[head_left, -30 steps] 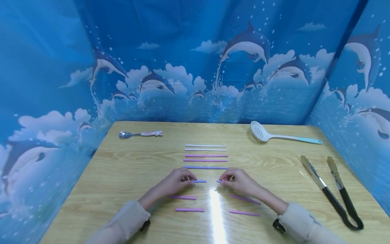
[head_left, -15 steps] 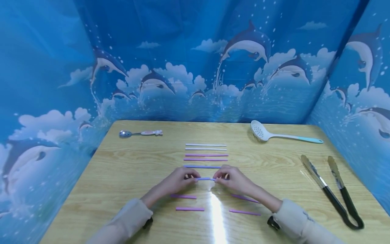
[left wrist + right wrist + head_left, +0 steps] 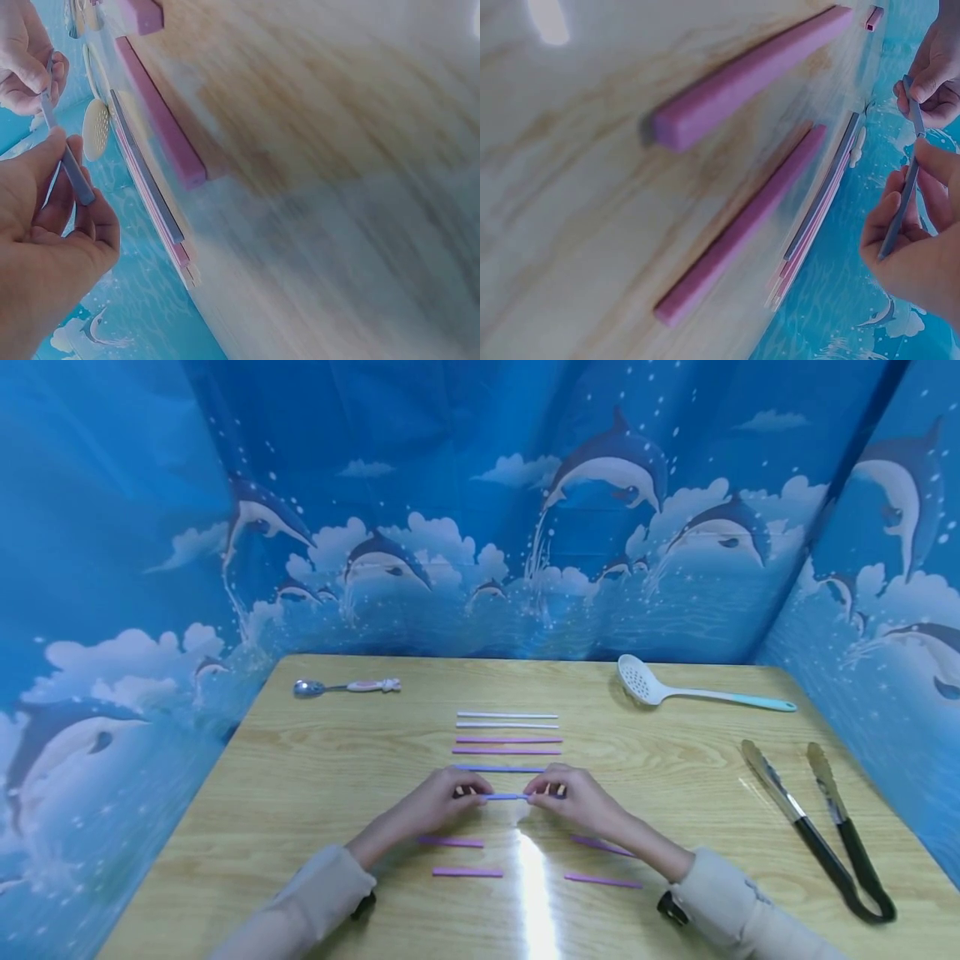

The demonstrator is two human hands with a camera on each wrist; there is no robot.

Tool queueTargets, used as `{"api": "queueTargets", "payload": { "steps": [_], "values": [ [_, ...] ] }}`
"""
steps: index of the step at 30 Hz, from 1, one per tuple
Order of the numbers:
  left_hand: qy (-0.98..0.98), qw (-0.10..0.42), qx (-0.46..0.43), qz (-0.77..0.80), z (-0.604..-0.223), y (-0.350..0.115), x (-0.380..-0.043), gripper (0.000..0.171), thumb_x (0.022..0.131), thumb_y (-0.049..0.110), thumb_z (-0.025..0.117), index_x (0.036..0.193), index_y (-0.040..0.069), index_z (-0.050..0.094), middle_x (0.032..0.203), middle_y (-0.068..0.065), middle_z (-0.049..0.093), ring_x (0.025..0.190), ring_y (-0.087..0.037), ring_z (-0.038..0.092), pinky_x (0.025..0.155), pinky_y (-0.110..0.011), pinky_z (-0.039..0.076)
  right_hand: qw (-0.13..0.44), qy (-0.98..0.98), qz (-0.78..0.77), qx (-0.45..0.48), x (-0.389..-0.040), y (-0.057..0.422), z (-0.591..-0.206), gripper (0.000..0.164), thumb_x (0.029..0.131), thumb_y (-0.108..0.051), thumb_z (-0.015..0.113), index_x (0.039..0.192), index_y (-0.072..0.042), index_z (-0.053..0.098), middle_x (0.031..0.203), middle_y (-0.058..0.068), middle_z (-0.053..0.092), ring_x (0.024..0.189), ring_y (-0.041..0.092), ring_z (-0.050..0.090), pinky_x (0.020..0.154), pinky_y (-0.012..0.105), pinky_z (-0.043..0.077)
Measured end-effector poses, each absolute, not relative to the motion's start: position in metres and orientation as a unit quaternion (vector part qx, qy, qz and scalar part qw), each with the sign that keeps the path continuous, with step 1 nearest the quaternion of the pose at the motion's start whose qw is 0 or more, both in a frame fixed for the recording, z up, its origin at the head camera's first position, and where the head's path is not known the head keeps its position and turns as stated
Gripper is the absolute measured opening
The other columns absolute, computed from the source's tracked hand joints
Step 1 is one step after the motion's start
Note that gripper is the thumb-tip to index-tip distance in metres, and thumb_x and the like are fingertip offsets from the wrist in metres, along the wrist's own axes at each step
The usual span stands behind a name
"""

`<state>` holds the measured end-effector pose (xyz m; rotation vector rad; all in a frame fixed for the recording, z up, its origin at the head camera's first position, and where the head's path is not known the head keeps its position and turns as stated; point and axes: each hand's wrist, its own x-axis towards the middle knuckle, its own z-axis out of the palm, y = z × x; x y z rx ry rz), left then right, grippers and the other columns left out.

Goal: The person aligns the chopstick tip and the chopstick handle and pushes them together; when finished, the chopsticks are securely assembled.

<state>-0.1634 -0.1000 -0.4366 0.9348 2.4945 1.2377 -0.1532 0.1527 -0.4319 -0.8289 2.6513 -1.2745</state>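
Observation:
My left hand (image 3: 438, 803) pinches a blue chopstick half (image 3: 77, 178) between thumb and fingers. Opposite it, my right hand (image 3: 581, 802) grips another blue chopstick half (image 3: 901, 206). The two halves lie in one line, inner ends meeting between the hands; the right one has a thinner tip there. In both wrist views they are raised over the table. Just beyond the fingers lies a full-length blue chopstick (image 3: 498, 769). Nearer my sleeves rest two purple-pink halves on the left, one of them a front piece (image 3: 467, 873), and two on the right, including another front piece (image 3: 602, 882).
Farther back lie two pink chopsticks (image 3: 508, 741) and two white chopsticks (image 3: 508, 716) in parallel. A spoon (image 3: 347, 687) sits back left, a slotted skimmer (image 3: 645, 683) back right. Black-handled tongs (image 3: 832, 835) lie at right on the wooden table (image 3: 300, 777). A dolphin-print curtain (image 3: 480, 527) surrounds the table.
The hands have come together, mostly the right moving left, and the gap between the two blue halves has closed. Over the last half second they have barely moved.

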Motion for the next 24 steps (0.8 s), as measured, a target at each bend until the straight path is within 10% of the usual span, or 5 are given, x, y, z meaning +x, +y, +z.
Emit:
{"api": "queueTargets", "payload": {
  "steps": [24],
  "values": [
    [0.841,0.095,0.324,0.422,-0.4377,-0.1012,-0.1616,0.021,0.093,0.011,0.06,0.108,-0.001,0.068,0.094,-0.011,0.071,0.07,-0.007,0.06,0.063,-0.018,0.052,0.016,0.856,-0.432,-0.285,-0.1537,0.1538,-0.4323,0.008,0.082,-0.006,0.071,0.089,-0.003,0.073,0.078,0.0,0.066,0.068,0.001,0.051,0.059,0.02,0.048]
  ]
}}
